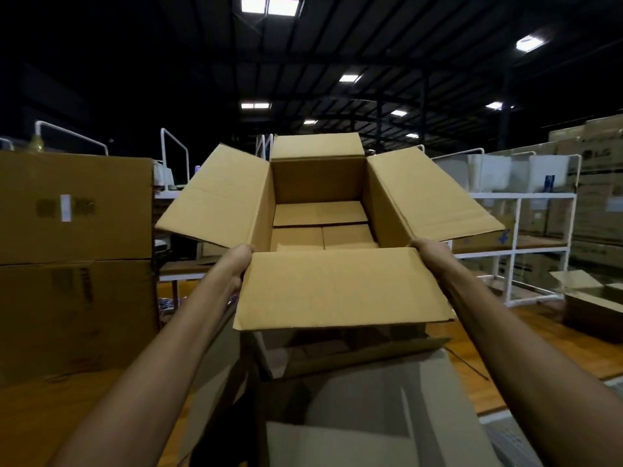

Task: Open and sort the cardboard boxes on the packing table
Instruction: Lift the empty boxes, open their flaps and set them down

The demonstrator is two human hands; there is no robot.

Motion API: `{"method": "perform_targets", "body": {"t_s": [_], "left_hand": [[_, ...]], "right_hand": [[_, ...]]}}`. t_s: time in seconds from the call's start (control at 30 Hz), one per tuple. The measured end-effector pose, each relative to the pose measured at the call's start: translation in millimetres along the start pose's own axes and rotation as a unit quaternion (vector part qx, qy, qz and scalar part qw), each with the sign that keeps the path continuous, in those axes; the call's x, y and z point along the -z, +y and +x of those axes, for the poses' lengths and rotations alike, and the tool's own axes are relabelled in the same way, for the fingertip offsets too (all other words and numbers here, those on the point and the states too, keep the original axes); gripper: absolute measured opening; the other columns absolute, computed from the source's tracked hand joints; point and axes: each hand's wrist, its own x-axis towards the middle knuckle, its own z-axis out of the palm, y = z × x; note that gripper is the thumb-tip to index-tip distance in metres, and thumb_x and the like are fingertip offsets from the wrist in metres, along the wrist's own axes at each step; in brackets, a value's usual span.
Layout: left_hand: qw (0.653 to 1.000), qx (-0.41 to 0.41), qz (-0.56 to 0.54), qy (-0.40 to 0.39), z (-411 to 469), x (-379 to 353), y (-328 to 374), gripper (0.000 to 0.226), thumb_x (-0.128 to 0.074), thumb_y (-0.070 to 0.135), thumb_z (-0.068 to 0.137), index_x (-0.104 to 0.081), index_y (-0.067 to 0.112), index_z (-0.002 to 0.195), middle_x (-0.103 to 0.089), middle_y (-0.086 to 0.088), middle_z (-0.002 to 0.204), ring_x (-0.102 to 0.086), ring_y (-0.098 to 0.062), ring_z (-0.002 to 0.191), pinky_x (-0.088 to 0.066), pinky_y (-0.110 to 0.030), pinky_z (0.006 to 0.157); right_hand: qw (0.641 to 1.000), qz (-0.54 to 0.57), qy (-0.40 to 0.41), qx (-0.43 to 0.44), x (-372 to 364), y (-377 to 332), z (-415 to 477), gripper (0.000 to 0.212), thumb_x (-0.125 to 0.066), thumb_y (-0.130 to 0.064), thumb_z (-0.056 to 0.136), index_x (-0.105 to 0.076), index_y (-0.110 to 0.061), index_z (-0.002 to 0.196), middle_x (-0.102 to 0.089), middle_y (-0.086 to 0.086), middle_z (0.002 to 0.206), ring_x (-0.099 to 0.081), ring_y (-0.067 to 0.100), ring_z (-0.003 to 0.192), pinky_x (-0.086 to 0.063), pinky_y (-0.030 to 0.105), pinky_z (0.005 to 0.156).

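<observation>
I hold a brown cardboard box (320, 183) up in front of me, all its top flaps spread open. Inside it I see only its folded bottom flaps. My left hand (237, 262) grips the box at its near left corner, beside the near flap (340, 288). My right hand (426, 252) grips the near right corner. The fingers of both hands are hidden behind the flaps. Below the box lies more cardboard (364, 409) on the dark surface in front of me.
Two large stacked cartons (74, 264) stand close on my left. White tube-frame racks (526, 227) with boxes run across the back and right. An open flat box (593, 294) lies at far right on the wooden floor (546, 345).
</observation>
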Motion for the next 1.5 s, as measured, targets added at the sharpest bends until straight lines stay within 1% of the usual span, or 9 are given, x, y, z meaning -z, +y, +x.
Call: {"method": "perform_targets", "body": {"t_s": [0.27,0.47,0.73,0.8,0.93,1.03,1.13,1.33,1.5], "left_hand": [[0.993,0.030,0.108,0.036,41,-27,-51,0.026,-0.040,0.024,0.102,-0.058,0.006,0.106,-0.064,-0.020,0.116,-0.061,-0.035,0.108,-0.049,-0.046,0.097],[0.987,0.103,0.124,0.018,13,-61,-96,0.026,-0.042,0.018,0.105,-0.062,0.003,0.108,-0.063,-0.008,0.078,-0.064,-0.015,0.054,-0.045,-0.017,0.040],[0.957,0.126,0.244,0.089,7,-80,-110,0.024,-0.044,0.024,0.104,-0.054,0.011,0.086,-0.050,-0.009,0.084,-0.048,-0.014,0.071,-0.038,-0.016,0.053],[0.931,0.113,0.331,0.099,12,-75,-107,0.027,-0.057,0.037,0.096,-0.060,0.010,0.099,-0.060,-0.008,0.096,-0.059,-0.019,0.084,-0.044,-0.026,0.063],[0.784,-0.014,0.601,0.155,10,-98,-82,0.027,-0.064,0.047,0.089,-0.063,0.020,0.091,-0.065,0.001,0.087,-0.062,-0.015,0.079,-0.052,-0.031,0.065],[0.808,-0.056,0.587,-0.025,15,-132,-63,0.030,-0.057,0.047,0.094,-0.066,0.023,0.109,-0.066,0.004,0.107,-0.061,-0.012,0.096,-0.050,-0.032,0.080],[0.795,0.048,0.579,-0.174,31,-155,-68,0.044,-0.044,0.052,0.099,-0.061,0.022,0.127,-0.059,0.002,0.125,-0.055,-0.016,0.111,-0.043,-0.039,0.100],[0.751,0.137,0.609,-0.215,76,-178,-106,0.063,-0.030,0.064,0.097,-0.050,0.024,0.141,-0.046,-0.004,0.147,-0.044,-0.027,0.134,-0.031,-0.052,0.113],[0.740,0.234,0.577,-0.255,111,-180,-105,0.062,-0.038,0.067,0.093,-0.051,0.026,0.138,-0.052,-0.005,0.137,-0.050,-0.027,0.127,-0.036,-0.052,0.110]], "right_hand": [[0.993,-0.057,-0.081,-0.067,-13,69,78,0.020,-0.057,-0.023,0.096,-0.066,-0.006,0.101,-0.064,0.020,0.119,-0.062,0.030,0.099,-0.049,0.036,0.077],[0.965,-0.137,-0.179,-0.137,-20,124,115,0.026,-0.050,-0.017,0.102,-0.063,0.002,0.113,-0.064,0.017,0.095,-0.062,0.029,0.083,-0.052,0.039,0.072],[0.922,-0.196,-0.292,-0.159,-21,129,134,0.040,-0.068,-0.036,0.092,-0.058,-0.003,0.112,-0.062,0.014,0.101,-0.060,0.028,0.090,-0.048,0.037,0.071],[0.912,-0.265,-0.285,-0.127,-14,124,135,0.035,-0.069,-0.039,0.091,-0.060,-0.006,0.097,-0.064,0.015,0.097,-0.061,0.028,0.086,-0.051,0.039,0.071],[0.859,-0.450,-0.212,0.123,-12,104,134,0.026,-0.068,-0.042,0.091,-0.063,-0.016,0.089,-0.068,0.004,0.086,-0.066,0.017,0.076,-0.055,0.030,0.066],[0.806,-0.453,-0.314,0.215,-26,91,134,0.026,-0.064,-0.048,0.092,-0.065,-0.023,0.097,-0.067,-0.001,0.094,-0.063,0.014,0.085,-0.054,0.034,0.079],[0.762,-0.448,-0.454,0.114,-46,99,134,0.038,-0.051,-0.056,0.096,-0.066,-0.025,0.112,-0.064,0.001,0.112,-0.060,0.019,0.102,-0.048,0.042,0.095],[0.736,-0.452,-0.503,-0.031,-73,146,153,0.071,-0.035,-0.065,0.098,-0.043,-0.014,0.148,-0.042,0.011,0.153,-0.042,0.033,0.139,-0.033,0.051,0.115],[0.688,-0.499,-0.522,-0.065,-96,147,177,0.071,-0.043,-0.067,0.095,-0.044,-0.016,0.146,-0.050,0.010,0.141,-0.050,0.031,0.130,-0.044,0.045,0.106]]}}
